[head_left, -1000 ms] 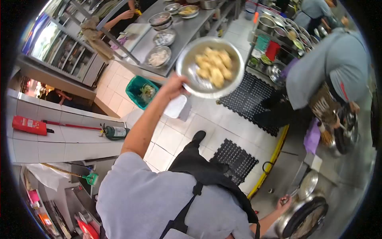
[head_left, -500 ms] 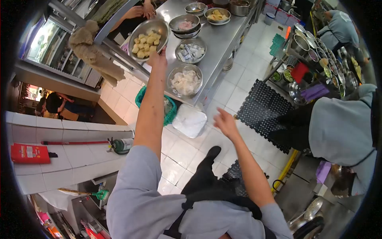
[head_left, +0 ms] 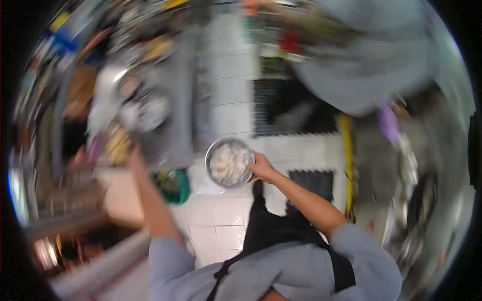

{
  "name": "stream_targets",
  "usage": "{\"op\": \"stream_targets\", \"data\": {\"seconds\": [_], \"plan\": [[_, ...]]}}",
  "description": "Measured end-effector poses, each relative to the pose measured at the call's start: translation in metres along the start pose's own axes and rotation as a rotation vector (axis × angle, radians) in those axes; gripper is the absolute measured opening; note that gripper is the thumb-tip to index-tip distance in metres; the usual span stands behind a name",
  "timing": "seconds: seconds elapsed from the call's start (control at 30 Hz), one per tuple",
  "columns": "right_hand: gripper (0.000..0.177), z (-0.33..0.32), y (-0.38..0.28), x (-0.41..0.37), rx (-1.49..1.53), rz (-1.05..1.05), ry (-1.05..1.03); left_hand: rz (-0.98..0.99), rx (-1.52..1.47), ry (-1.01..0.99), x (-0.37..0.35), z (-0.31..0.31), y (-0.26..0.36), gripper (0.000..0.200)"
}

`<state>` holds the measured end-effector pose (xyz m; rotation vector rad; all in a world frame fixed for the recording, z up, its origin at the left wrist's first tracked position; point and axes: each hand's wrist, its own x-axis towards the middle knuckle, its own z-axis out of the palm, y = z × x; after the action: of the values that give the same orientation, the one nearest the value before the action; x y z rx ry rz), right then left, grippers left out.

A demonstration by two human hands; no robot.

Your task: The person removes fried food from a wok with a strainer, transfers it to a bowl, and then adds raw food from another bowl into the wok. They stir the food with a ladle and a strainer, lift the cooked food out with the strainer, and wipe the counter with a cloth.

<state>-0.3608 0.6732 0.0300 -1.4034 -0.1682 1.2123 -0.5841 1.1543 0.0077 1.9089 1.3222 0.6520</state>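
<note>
In my right hand [head_left: 262, 168] is a round steel bowl [head_left: 208, 156] of pale, whitish pieces, gripped by its right rim over the floor. My left arm stretches out to the left, where my left hand [head_left: 134, 151], smeared by motion, is closed at the near rim of a bowl of yellow chunks [head_left: 118, 144]. That bowl is beside the steel counter [head_left: 176, 115]. Close by on the counter is a bowl with white contents [head_left: 153, 110], its details blurred.
A green-lined bin [head_left: 182, 186] stands below the counter's end. A co-worker in grey [head_left: 371, 65] is at the upper right, by a black floor mat [head_left: 296, 113]. A yellow pipe [head_left: 347, 165] runs along the right. Another person's hand [head_left: 79, 158] shows at the left.
My right hand, free before, has taken the bowl of pale pieces off the counter's end. My left hand stays at the bowl of chunks. The view has turned and blurred.
</note>
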Motion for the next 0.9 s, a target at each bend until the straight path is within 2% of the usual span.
{"op": "stream_targets", "data": {"seconds": [0.03,0.07,0.1,0.13,0.17,0.2,0.23,0.27,0.3,0.33,0.37,0.43,0.5,0.53,0.63,0.7,0.77,0.83,0.9], "plan": [[0.04,-0.041,0.015,-0.036,0.019,-0.011,0.059,-0.138,-0.474,-0.129,0.0,-0.009,-0.007,0.042],[0.04,-0.083,0.028,-0.075,0.034,-0.025,0.221,-0.374,-1.186,-0.153,-0.001,-0.018,-0.011,0.051],[0.039,-0.12,0.049,-0.122,0.054,-0.031,0.365,-0.629,-1.617,-0.098,0.0,-0.029,-0.024,0.063],[0.039,-0.153,0.08,-0.165,0.071,-0.031,0.485,-0.463,-1.352,0.022,-0.056,-0.015,0.029,0.05],[0.039,-0.196,0.125,-0.204,0.068,-0.019,0.645,-0.353,-1.057,0.013,-0.103,0.003,0.057,0.03],[0.042,-0.219,0.131,-0.254,0.133,0.013,0.831,-0.13,-0.98,-0.322,-0.132,0.026,0.047,0.019],[0.044,-0.232,0.127,-0.306,0.293,-0.102,1.004,-0.118,-0.889,-0.506,-0.169,0.066,0.041,0.016],[0.043,-0.247,0.138,-0.347,0.41,-0.109,1.211,-0.392,-0.985,-0.675,-0.224,0.1,0.063,0.017],[0.044,-0.263,0.151,-0.379,0.389,-0.212,1.388,-0.516,-0.679,-0.72,-0.281,0.139,0.083,0.027],[0.046,-0.289,0.179,-0.405,0.501,-0.338,1.563,-0.654,-0.652,-1.084,-0.31,0.181,0.071,0.04],[0.05,-0.31,0.192,-0.431,0.62,-0.572,1.606,-0.406,-0.278,-1.314,-0.383,0.192,0.157,0.042],[0.052,-0.345,0.199,-0.483,0.694,-0.602,1.776,-0.255,-0.073,-1.617,-0.467,0.251,0.206,0.046],[0.052,-0.386,0.218,-0.517,0.817,-0.733,1.857,-0.106,-0.042,-1.835,-0.544,0.292,0.257,0.044],[0.053,-0.408,0.23,-0.531,0.879,-0.794,1.891,-0.101,0.02,-1.871,-0.579,0.315,0.278,0.043],[0.053,-0.46,0.26,-0.544,1.033,-0.735,1.976,0.041,-0.013,-1.989,-0.667,0.385,0.318,0.043],[0.051,-0.477,0.291,-0.543,1.105,-0.722,1.834,0.042,0.032,-1.962,-0.725,0.412,0.361,0.04],[0.048,-0.473,0.302,-0.538,1.125,-0.761,1.79,0.021,0.043,-1.955,-0.771,0.43,0.384,0.039],[0.045,-0.457,0.29,-0.547,1.156,-0.883,1.707,-0.011,0.02,-1.976,-0.81,0.452,0.393,0.039],[0.042,-0.446,0.292,-0.57,1.187,-0.616,1.42,-0.189,0.03,-2.014,-0.844,0.466,0.391,0.038]]}}
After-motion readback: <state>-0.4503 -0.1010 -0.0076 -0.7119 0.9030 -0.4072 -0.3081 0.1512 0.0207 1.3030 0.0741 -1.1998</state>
